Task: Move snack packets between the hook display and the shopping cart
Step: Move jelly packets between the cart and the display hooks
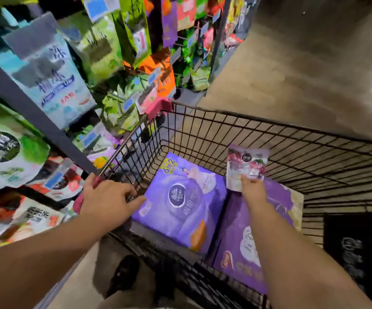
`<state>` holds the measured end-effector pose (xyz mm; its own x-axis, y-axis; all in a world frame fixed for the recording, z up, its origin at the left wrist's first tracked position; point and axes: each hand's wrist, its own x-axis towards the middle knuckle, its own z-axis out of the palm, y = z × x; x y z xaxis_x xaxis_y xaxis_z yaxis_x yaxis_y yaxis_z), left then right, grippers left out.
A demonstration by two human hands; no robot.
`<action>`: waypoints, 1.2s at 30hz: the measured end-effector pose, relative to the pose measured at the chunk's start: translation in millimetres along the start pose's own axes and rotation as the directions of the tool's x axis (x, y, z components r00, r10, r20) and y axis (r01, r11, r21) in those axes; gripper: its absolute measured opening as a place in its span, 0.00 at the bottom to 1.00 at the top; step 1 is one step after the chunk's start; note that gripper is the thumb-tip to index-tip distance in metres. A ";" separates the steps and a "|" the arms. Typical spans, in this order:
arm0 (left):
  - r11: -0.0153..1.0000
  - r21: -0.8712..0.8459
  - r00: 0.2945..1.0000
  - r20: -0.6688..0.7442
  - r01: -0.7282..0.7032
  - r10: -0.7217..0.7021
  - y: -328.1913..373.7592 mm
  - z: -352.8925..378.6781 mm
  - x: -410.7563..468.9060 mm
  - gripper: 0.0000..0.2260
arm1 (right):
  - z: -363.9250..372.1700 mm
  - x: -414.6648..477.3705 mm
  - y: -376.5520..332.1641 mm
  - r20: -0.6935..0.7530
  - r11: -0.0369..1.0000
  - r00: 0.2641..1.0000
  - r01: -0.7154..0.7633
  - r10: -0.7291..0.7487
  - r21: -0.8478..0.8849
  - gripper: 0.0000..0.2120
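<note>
Your right hand (pixel 253 190) pinches the lower edge of a snack packet (pixel 246 166), thumb and fingers closed on it. The packet is white and purple with grapes printed on it. It is held upright inside the shopping cart (pixel 292 128), above the goods and clear of the wire walls.

Your left hand (pixel 111 201) lies on the cart's near left corner, fingers curled over the rim.

In the basket, a purple pack (pixel 180 204) lies flat, with a second purple pack (pixel 243 246) just beside it under your right forearm.

The hook display (pixel 113 52) stands left of the cart, crowded with hanging packets. Print blurred, unreadable.
</note>
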<state>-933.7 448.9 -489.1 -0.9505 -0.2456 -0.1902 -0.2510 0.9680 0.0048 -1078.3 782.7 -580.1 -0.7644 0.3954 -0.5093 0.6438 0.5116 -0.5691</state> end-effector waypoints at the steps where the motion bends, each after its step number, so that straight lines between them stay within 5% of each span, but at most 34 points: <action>1: 1.000 -0.005 1.000 -0.011 -0.003 0.003 0.7 -0.3 -0.7 0.28 | -1.0 5.3 0.9 -0.017 1.000 1.000 -0.020 0.020 -0.012 0.32; 7: 0.997 -0.078 1.000 -0.020 -0.005 0.003 2.0 -1.4 0.4 0.27 | -7.8 29.4 7.9 -0.231 0.987 0.964 -0.148 0.131 -0.059 0.42; 12: 0.996 -0.090 1.000 0.007 0.000 0.001 0.3 -0.9 1.0 0.25 | 1.9 50.7 12.5 -0.115 0.982 0.977 -0.168 0.177 0.090 0.46; 18: 0.996 -0.083 1.000 0.007 -0.012 0.013 -1.4 1.4 2.4 0.29 | 11.3 77.5 22.0 -0.116 0.979 0.977 -0.168 0.181 0.112 0.24; 20: 0.996 -0.085 1.000 0.000 -0.015 0.015 -0.9 0.7 2.2 0.29 | 14.4 66.5 20.4 -0.150 0.985 0.979 -0.118 0.137 0.128 0.13; 28: 0.994 -0.110 0.999 0.028 -0.015 0.019 -1.3 -1.3 -0.2 0.24 | 39.3 5.3 -3.5 -0.158 0.943 0.930 0.327 -0.333 -0.063 0.11; 32: 0.990 -0.139 0.999 0.045 -0.001 0.007 0.5 -4.2 -1.8 0.21 | 52.6 -46.6 -4.1 -0.045 0.725 0.766 0.586 -0.641 -0.361 0.14; 36: 0.991 -0.134 0.999 0.035 -0.002 0.006 -0.4 -4.3 -2.8 0.20 | 84.3 -86.3 6.7 0.172 0.502 0.700 0.640 -0.693 -0.582 0.09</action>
<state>-931.6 448.9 -484.4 -0.9452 -0.2375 -0.2242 -0.2718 0.9526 0.1367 -1005.1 687.7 -594.4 -0.9752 -0.2086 -0.0734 -0.1862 0.9538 -0.2359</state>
